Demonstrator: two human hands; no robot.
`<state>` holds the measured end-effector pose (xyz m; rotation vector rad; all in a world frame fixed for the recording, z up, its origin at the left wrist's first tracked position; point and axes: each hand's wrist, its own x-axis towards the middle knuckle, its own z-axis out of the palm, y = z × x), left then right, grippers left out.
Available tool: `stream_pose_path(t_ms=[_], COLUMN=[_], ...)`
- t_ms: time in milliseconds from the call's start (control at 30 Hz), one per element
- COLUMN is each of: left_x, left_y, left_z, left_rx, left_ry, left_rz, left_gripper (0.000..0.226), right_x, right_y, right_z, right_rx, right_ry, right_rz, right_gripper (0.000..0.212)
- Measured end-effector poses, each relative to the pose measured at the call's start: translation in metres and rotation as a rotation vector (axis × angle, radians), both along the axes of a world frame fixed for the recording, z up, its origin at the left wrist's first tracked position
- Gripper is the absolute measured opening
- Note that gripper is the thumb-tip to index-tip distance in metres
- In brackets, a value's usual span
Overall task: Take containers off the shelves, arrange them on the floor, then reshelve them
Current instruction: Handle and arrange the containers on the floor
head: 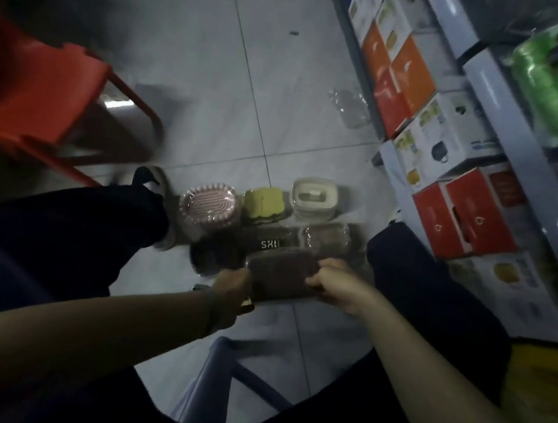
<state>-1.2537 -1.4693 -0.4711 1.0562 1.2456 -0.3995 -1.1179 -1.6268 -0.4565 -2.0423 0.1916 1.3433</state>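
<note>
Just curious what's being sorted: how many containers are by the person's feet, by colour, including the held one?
Pink oval ribbed plastic container: 1
Yellow-green plastic container: 1
Cream rectangular lidded container: 1
Brown rectangular plastic containers: 2, one set down, one held
Dark pack with white lettering: 1
Total: 6

Two hands [231, 287], two stools [41, 100] (one red), about seven containers [207, 204].

The light is dim on the grey floor tiles [201, 48]. The shelf [484, 78] is packed with boxes [411, 73]. A red stool [41, 96] sits well left of the shelf; a blue stool [215, 377] is nearer.
</note>
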Motion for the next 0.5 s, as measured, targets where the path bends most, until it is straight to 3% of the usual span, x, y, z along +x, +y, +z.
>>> stream_pose_path(t_ms=[333, 500], left_x=[0.011, 0.014], left_y=[-0.035, -0.042], left_z=[-0.114, -0.153], left_rx=[0.019, -0.048], left_ry=[0.082, 0.113], left_rz=[-0.066, -0.105], left_gripper=[0.011, 0.006], right_x=[-0.001, -0.006], right_y=[-0.029, -0.039], right_z=[-0.123, -0.162], right_rx=[-0.234, -0.286], right_ry=[-0.002, 0.014], right_rz=[-0.083, -0.129], right_gripper=[0.018, 0.037])
